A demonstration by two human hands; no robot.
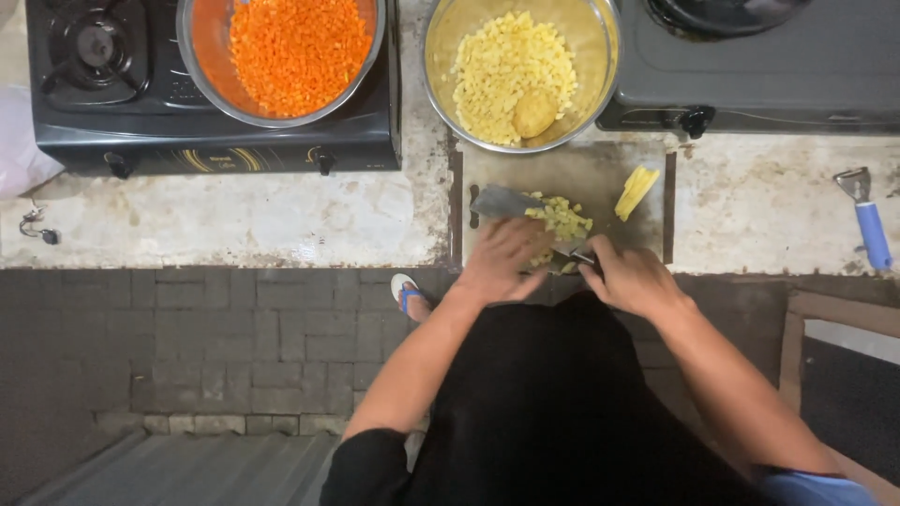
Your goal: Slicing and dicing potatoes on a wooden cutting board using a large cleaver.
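Observation:
A wooden cutting board (600, 169) lies on the counter. On it my right hand (633, 278) grips the handle of a knife (506, 201), whose flat blade carries a heap of diced potato (561, 218). My left hand (506, 258) rests against the dice beside the blade, fingers curled over them. A few potato sticks (636, 190) lie at the board's right side. Just behind the board stands a steel bowl (600, 94) holding diced potato and one whole peeled potato (534, 112).
A second steel bowl (202, 70) of diced carrot sits on a black gas stove (112, 84) at the left. Another black stove (797, 75) is at the right. A blue-handled peeler (870, 220) lies on the counter's right. A sandalled foot (408, 295) shows below.

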